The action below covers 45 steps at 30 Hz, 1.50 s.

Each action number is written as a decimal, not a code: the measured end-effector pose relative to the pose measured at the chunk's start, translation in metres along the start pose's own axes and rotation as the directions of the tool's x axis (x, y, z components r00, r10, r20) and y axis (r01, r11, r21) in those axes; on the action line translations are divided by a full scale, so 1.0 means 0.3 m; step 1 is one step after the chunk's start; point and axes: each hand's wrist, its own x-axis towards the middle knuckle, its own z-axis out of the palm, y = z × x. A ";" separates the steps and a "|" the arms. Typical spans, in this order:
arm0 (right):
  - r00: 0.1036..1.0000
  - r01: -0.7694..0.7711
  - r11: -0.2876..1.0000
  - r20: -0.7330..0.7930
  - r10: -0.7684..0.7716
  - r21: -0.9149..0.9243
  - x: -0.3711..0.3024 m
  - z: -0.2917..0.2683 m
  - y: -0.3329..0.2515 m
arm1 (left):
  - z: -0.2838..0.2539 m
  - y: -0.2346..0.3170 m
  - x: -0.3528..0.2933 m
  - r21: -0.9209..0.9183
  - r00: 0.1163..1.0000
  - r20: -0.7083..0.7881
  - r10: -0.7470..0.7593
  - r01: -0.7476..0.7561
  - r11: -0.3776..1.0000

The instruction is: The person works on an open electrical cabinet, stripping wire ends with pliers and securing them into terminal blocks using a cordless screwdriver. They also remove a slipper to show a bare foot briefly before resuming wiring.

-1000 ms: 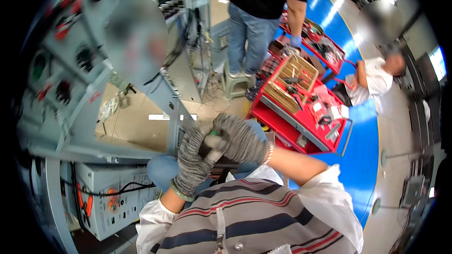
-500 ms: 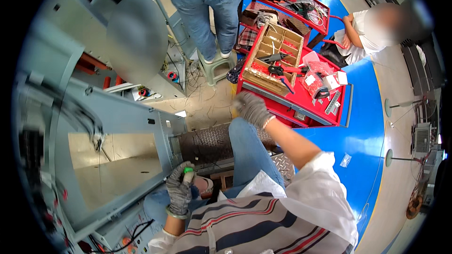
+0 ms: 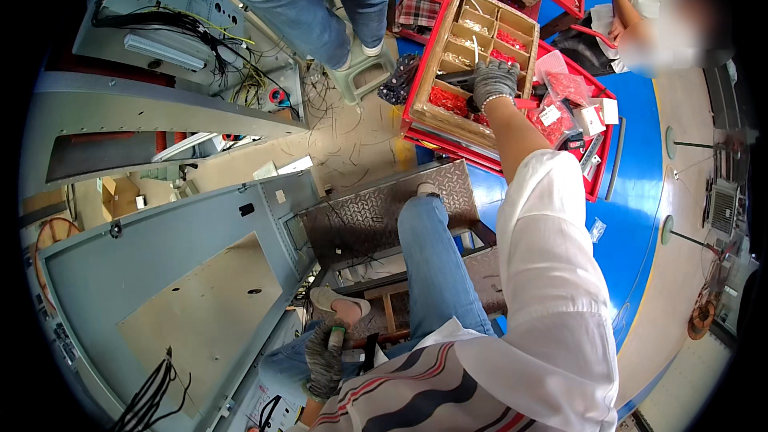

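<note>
My right hand (image 3: 495, 84), in a grey knit glove, reaches over a wooden compartment tray (image 3: 436, 130). It lies on or just above tools there; its fingertips are hidden, so a grip cannot be made out. A black tool (image 3: 456, 78) shows beside the fingers, and a red handle (image 3: 526, 103) sticks out near the wrist. Red small parts (image 3: 448, 100) and pale metal pieces (image 3: 474, 26) fill several compartments. Low by my lap, my gloved left hand (image 3: 323, 362) is closed round a small item with a green end (image 3: 337, 334); its kind is unclear.
The tray rests on a red cart (image 3: 416, 104) beside bags of red parts (image 3: 566, 86) and a white box (image 3: 590, 120). A grey metal cabinet panel (image 3: 200, 240) stands at left, with black wires (image 3: 148, 392). A person (image 3: 296, 0) stands on a stool (image 3: 364, 76); another sits at right.
My right hand has moved forward and right, from beside the cart onto the tools in the tray. My left hand has dropped lower, still holding the green-ended item. The view has shifted.
</note>
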 end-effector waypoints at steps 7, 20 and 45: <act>0.998 -0.034 0.971 0.054 0.022 0.236 0.063 0.033 0.065 | -0.017 -0.003 0.022 0.055 1.000 -0.004 0.006 -0.006 0.998; 0.950 -0.179 -0.452 0.035 -0.309 0.874 -0.746 -0.319 0.105 | -0.006 0.016 -0.025 -0.110 0.924 0.119 0.364 -0.352 0.930; 0.754 -0.037 -0.958 -0.622 -0.213 0.284 -1.691 -1.026 -0.137 | -0.102 -0.047 -0.563 -0.687 0.761 0.013 0.649 -0.465 0.559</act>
